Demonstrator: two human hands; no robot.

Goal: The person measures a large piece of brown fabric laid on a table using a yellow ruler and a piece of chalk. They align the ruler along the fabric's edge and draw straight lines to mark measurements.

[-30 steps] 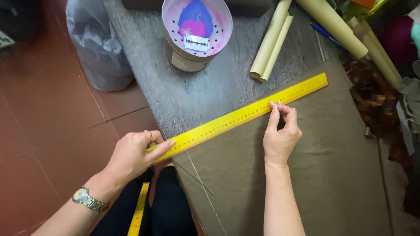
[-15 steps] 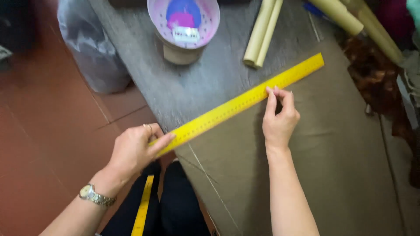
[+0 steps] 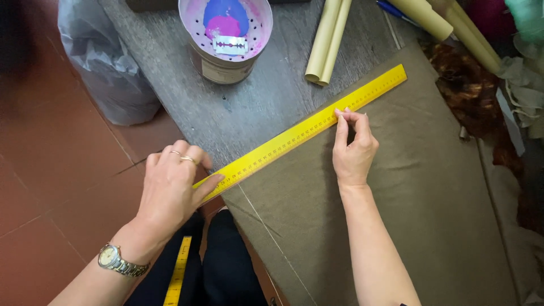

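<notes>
1. Plastic bag (image 3: 107, 73) on the floor left of the desk (image 3: 249, 107).
2. Left hand (image 3: 170, 190) pinches the yellow ruler's (image 3: 306, 130) near end; right hand (image 3: 354, 144) presses fingertips on it, across olive cloth (image 3: 408, 192).
3. Tin (image 3: 226, 34) holds a razor blade (image 3: 230, 45); paper rolls (image 3: 328, 39) beside.

Up past the grip we see a round tin (image 3: 226, 62) on the grey worktop (image 3: 266, 107), with a pink and blue lid and a razor blade (image 3: 230, 45) lying on it. Just beside it lies a rolled cream paper (image 3: 328, 39). Far off to the side a grey plastic bag (image 3: 102, 68) sits on the red floor (image 3: 45, 187). Below, we see a yellow tape (image 3: 179, 272).
</notes>
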